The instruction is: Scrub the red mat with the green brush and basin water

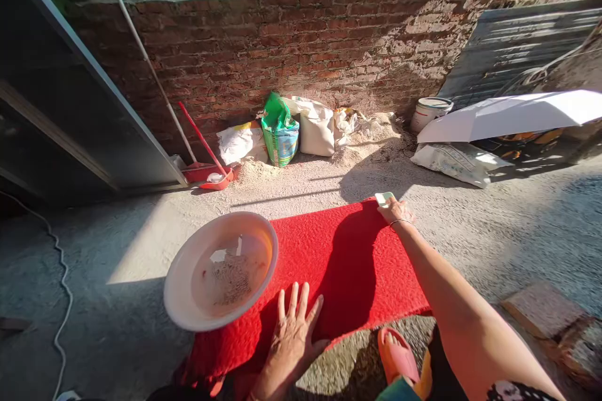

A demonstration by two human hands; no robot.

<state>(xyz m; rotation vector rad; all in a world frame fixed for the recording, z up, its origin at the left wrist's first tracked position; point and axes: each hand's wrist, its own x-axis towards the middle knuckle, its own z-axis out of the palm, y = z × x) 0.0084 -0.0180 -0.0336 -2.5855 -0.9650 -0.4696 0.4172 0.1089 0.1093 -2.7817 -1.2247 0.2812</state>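
A red mat (pixel 305 244) with a short, fuzzy surface lies on the ground before me. My left hand (pixel 292 335) rests flat on its near part, fingers spread, holding nothing. At the mat's far right corner, my right hand (pixel 397 210) is closed around a small pale green and white block (pixel 384 198). Whether the block is a brush or soap cannot be made out. To the left, a pale plastic basin (pixel 183 301) stands on the mat's left part, holding cloudy water with grey matter in it.
A red dustpan (pixel 221 180), a green bag (pixel 281 131) and a cream sack (pixel 317 131) stand along the brick wall (pixel 211 56). A white umbrella (pixel 512 116) covers things at right. Bricks (pixel 543 310) lie near right; a cable (pixel 63 276) runs at left.
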